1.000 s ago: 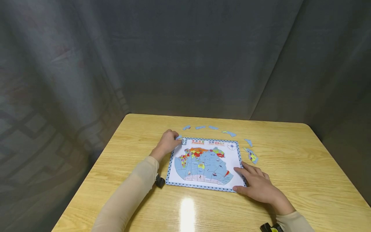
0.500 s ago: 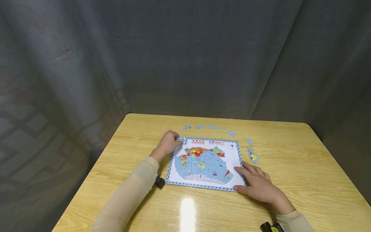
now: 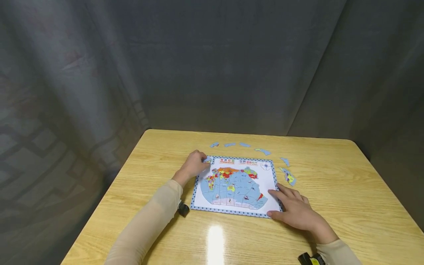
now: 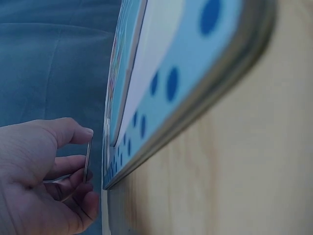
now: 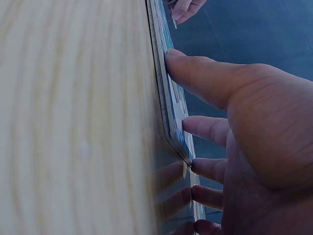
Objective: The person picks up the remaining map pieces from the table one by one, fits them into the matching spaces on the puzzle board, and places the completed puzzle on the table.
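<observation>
In the head view, a world map jigsaw board (image 3: 269, 176) with a blue dotted border lies on the table, a large part of its map filled with pieces. At its far left corner my left hand (image 3: 193, 164) pinches a small puzzle piece (image 3: 208, 160), partly covered by the fingers. The left wrist view shows that puzzle piece (image 4: 88, 159) edge-on between thumb and fingers, raised beside the board's edge. My right hand (image 3: 294, 209) rests on the board's near right corner, fingers spread. In the right wrist view its thumb (image 5: 195, 68) and a fingertip touch the board.
Several loose puzzle pieces lie in an arc beyond the board, among them a blue piece (image 3: 245, 144) at the back and a yellow-and-purple piece (image 3: 289, 177) on the right. The wooden table (image 3: 159, 147) ends at a grey curtain (image 3: 215, 73).
My left hand, with the puzzle piece pinched in it, has shifted very slightly rightward at the board's far left corner. The right hand keeps its place on the board.
</observation>
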`<state>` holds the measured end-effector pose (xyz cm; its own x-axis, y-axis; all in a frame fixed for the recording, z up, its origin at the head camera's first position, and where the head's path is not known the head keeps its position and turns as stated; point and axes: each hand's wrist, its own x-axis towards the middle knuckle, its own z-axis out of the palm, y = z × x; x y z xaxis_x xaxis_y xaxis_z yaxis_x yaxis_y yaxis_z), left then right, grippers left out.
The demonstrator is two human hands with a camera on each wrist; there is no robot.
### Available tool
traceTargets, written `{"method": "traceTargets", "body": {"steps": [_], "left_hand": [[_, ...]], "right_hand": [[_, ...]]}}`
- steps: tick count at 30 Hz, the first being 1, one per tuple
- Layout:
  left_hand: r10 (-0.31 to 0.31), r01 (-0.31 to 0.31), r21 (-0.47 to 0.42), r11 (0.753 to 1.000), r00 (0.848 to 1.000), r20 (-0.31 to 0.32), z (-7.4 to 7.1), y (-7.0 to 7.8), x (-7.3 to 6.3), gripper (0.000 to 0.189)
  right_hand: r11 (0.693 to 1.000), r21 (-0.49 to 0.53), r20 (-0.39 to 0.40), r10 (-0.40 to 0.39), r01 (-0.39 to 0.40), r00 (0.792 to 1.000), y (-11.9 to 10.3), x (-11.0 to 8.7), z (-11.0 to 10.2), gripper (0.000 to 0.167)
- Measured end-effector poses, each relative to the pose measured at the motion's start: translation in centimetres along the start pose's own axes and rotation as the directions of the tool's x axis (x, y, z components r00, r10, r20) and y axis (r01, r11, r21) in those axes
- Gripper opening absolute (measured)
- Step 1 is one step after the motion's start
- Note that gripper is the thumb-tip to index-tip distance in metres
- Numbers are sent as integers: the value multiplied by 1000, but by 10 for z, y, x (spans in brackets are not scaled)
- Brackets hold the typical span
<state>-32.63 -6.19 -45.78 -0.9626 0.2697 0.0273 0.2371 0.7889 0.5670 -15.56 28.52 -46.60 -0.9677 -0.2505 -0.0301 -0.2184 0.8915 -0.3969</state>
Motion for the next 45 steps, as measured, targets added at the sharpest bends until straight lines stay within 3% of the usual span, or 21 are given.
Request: {"method": "traceTargets", "body": {"steps": [45], "left_hand": [[-18,18,2,1000,987,158,4,6,-17,39]], "right_hand": [[1000,-3,-12,-11,11,1000,1,1,1,74]]}}
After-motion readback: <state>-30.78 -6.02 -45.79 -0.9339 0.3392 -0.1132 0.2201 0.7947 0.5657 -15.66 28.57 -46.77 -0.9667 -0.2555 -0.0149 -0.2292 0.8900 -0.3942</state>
